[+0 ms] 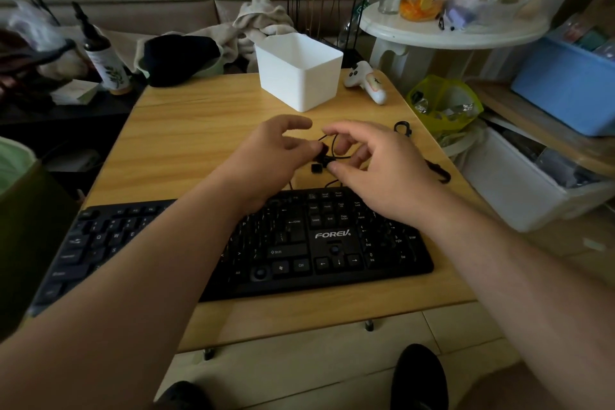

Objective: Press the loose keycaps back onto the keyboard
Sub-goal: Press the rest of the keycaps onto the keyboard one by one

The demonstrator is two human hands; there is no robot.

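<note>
My left hand (273,150) pinches a small dark keycap (322,150) at its fingertips; my right hand (372,163) hovers just beside it, fingers loosely curled, and I cannot tell whether it grips anything. A second loose keycap (316,168) lies on the worktop (186,143) beneath them, behind the keyboard (299,243). The keyboard along the near edge shows bare switches, so I judge most pressing remains.

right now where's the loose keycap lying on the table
In the head view, the loose keycap lies on the table just behind the keyboard, between the left hand and right hand.
</note>
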